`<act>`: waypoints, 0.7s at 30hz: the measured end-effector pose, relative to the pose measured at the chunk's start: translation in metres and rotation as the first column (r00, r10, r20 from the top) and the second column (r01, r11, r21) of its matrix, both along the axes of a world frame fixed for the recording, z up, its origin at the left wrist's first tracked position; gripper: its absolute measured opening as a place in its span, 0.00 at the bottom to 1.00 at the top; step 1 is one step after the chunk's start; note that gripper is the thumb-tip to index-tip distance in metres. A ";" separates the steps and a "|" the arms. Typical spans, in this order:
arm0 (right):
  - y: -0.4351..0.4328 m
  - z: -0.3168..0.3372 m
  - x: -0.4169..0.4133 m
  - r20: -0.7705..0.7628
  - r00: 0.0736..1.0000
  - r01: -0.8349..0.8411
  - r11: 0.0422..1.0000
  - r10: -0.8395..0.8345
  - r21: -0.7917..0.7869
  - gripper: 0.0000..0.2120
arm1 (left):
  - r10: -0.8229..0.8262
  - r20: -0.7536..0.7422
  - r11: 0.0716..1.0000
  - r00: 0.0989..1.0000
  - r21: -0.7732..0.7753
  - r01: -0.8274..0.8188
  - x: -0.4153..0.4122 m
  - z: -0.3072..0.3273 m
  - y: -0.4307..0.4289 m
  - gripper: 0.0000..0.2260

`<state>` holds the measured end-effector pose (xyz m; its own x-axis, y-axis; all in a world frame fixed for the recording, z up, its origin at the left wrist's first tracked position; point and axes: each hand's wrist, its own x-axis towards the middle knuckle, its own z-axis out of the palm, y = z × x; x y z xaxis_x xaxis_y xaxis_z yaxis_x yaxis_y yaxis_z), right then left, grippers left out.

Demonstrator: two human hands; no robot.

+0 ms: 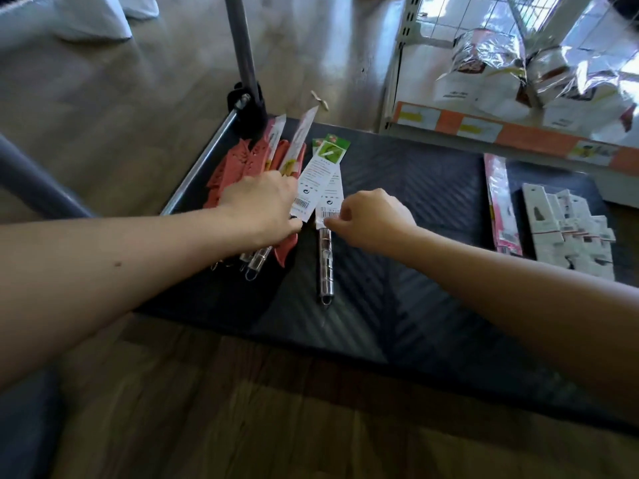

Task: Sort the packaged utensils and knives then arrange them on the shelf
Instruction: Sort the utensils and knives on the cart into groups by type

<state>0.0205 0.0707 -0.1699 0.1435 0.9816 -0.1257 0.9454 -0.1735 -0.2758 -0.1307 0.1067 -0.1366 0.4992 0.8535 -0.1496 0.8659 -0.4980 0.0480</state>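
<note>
A black platform cart holds packaged utensils. At its left end lies a heap of red-handled pieces and carded knives. My left hand grips a knife with a green-and-white card over that heap. My right hand pinches the barcode corner of a second carded knife, whose steel handle lies on the deck. At the right end lie a pink flat pack and a stack of white carded packs.
A white wire shelf unit with an orange price strip stands behind the cart and holds bagged goods. The cart's grey handle post rises at the back left. Wooden floor surrounds the cart.
</note>
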 end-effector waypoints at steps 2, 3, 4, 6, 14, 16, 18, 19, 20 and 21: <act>-0.003 -0.001 -0.011 0.022 1.000 -0.009 0.999 0.010 -0.045 0.22 | 0.019 -0.031 0.999 0.999 -0.039 -0.021 -0.009 -0.003 -0.005 0.21; -0.005 -0.002 -0.015 0.032 0.999 -0.005 0.998 0.007 -0.069 0.23 | 0.030 -0.040 0.997 0.999 -0.064 -0.033 -0.011 -0.005 -0.008 0.21; -0.007 -0.002 -0.019 0.036 0.999 0.001 0.996 0.002 -0.092 0.24 | 0.038 -0.043 0.996 0.998 -0.083 -0.042 -0.012 -0.007 -0.011 0.20; -0.013 -0.004 -0.024 0.042 0.999 0.013 0.993 -0.008 -0.120 0.25 | 0.047 -0.048 0.994 0.998 -0.100 -0.052 -0.011 -0.010 -0.016 0.18; -0.015 -0.015 -0.025 -0.128 0.983 0.121 0.987 -0.134 -0.103 0.22 | 0.171 -0.007 0.983 0.985 -0.070 -0.171 0.005 -0.028 -0.012 0.12; -0.015 -0.017 -0.022 -0.222 0.954 0.173 0.973 -0.204 -0.150 0.20 | 0.173 -0.002 0.980 0.985 -0.105 -0.172 0.007 -0.030 -0.010 0.08; -0.016 -0.017 -0.018 -0.317 0.910 0.213 0.957 -0.267 -0.194 0.18 | 0.192 0.035 0.968 0.981 -0.169 -0.184 0.007 -0.032 -0.007 0.12; -0.017 -0.016 -0.016 -0.359 0.888 0.225 0.952 -0.288 -0.209 0.16 | 0.209 0.064 0.960 0.976 -0.204 -0.192 0.008 -0.032 -0.006 0.15; -0.018 -0.015 -0.014 -0.394 0.867 0.233 0.947 -0.306 -0.222 0.15 | 0.230 0.093 0.951 0.969 -0.232 -0.204 0.009 -0.032 -0.006 0.16; -0.019 -0.015 -0.011 -0.420 0.849 0.240 0.943 -0.320 -0.232 0.13 | 0.246 0.124 0.946 0.961 -0.247 -0.210 0.010 -0.031 -0.006 0.17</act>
<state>0.0090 0.0516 -0.1848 0.2987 0.8673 -0.3982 0.6319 -0.4924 -0.5985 -0.1211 0.1010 -0.1673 0.3272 0.8986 -0.2924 0.9284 -0.2480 0.2767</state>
